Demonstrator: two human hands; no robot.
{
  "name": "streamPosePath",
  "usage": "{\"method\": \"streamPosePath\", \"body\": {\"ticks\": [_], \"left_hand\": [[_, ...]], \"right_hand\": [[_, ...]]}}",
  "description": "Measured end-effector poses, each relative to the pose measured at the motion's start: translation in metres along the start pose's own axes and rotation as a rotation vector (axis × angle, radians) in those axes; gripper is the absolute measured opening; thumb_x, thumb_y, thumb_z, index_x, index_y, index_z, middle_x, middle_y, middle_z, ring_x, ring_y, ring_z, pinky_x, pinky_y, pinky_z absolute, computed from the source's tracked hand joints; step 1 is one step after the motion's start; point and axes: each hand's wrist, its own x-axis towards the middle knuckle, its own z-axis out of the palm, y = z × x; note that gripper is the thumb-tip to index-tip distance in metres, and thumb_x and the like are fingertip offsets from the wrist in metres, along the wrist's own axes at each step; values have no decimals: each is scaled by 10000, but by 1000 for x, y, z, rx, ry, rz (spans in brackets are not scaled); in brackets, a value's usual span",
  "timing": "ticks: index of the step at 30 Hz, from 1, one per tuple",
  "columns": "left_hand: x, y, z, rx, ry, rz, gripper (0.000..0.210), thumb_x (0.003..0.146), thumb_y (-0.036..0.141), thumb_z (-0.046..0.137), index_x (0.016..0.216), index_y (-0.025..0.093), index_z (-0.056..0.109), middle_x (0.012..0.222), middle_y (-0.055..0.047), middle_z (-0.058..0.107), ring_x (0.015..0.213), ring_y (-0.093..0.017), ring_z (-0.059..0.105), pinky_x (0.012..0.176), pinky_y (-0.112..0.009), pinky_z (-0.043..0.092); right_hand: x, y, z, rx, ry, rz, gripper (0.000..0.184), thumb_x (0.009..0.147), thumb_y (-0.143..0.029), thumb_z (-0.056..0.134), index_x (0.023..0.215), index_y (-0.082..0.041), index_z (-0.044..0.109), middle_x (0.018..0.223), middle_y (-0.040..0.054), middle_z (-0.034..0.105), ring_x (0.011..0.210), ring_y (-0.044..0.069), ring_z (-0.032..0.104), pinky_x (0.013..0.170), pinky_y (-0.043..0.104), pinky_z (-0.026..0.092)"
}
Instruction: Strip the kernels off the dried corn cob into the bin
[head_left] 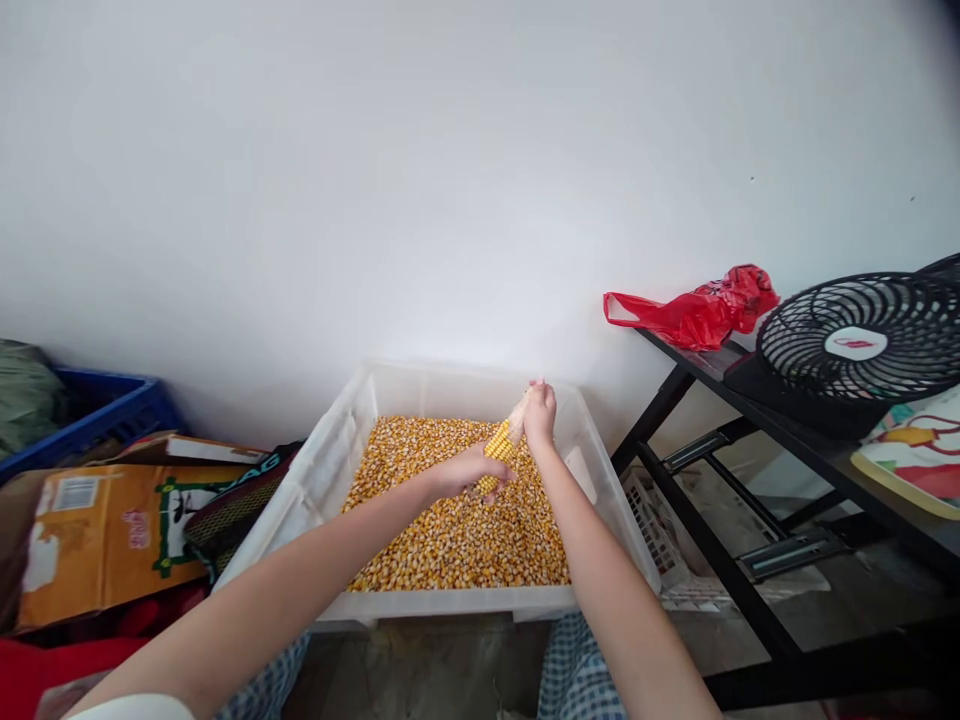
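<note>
Between my hands is a corn cob (500, 445), tilted, with yellow kernels on its lower part and a pale bare stretch toward the top. My left hand (474, 470) is closed around the lower part. At the upper end my right hand (540, 412) is closed on the cob, near the pale part. Both hands are above a translucent plastic bin (442, 603), which holds a broad layer of loose corn kernels (457, 545). My fingertips are partly hidden behind the cob and hands.
A black table (765, 405) on the right carries a red plastic bag (701, 310) and a black fan (855, 340). To the left are an orange cardboard box (112, 540) and a blue crate (97, 420). A white wall (450, 180) rises behind the bin.
</note>
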Motion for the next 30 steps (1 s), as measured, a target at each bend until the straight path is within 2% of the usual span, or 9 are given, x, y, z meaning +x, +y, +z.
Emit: {"method": "streamPosePath", "body": {"ticks": [3,6,8,11,14,18,21,25,30], "left_hand": [[-3,5,-10,-81,-26,8,157,683,276,597,660,139,524,561,11,527,432,-87,463,446,-235,409],[-3,9,-22,-82,8,43,160,693,277,599,653,138,532,540,13,527,424,-89,462,446,-236,408],[-3,9,-29,-63,23,34,166,695,289,601,658,144,529,543,15,531,425,-91,461,443,-238,412],[-2,6,-38,18,20,11,166,675,291,617,658,146,539,549,16,544,428,-90,454,443,-235,414],[-3,4,-45,61,-14,8,165,677,288,612,639,140,552,530,10,546,419,-90,451,455,-235,417],[-7,6,-51,23,-51,41,169,713,293,573,645,139,565,526,-1,549,421,-98,468,476,-242,423],[-10,12,-55,64,-88,43,190,718,301,575,624,135,572,531,-11,560,417,-95,470,499,-244,433],[-17,22,-65,47,-88,-22,211,692,343,610,686,133,589,553,-19,564,417,-100,482,454,-232,409],[-28,34,-84,54,-68,-240,332,615,376,695,861,156,653,607,-26,608,412,-105,485,433,-231,410]], "right_hand": [[1,-4,-5,100,-89,75,366,801,-531,422,878,-208,575,776,-17,619,680,91,567,572,173,428],[1,-8,-7,192,-225,342,480,804,-607,345,886,-196,579,697,-13,605,594,106,569,514,200,447],[0,-9,-7,192,-287,401,462,781,-613,402,870,-195,577,656,-18,597,570,112,574,504,213,467],[-4,-10,-3,110,-354,332,354,734,-538,551,834,-199,569,643,-33,591,536,106,567,467,207,468],[-7,-10,-1,97,-374,295,258,754,-441,571,818,-191,559,674,-29,603,551,103,581,475,208,483],[-8,-12,-1,199,-500,331,248,755,-402,592,898,-200,572,780,-8,647,628,115,622,553,242,524],[-9,-13,-1,193,-483,354,263,747,-426,601,864,-191,578,739,-2,650,611,129,626,539,254,524],[-4,-18,-8,324,-603,434,184,753,-296,621,888,-175,584,769,23,677,644,135,646,620,275,528],[4,-41,-26,372,-492,255,227,812,-282,527,1017,-225,603,964,13,688,874,112,643,688,217,499]]}}
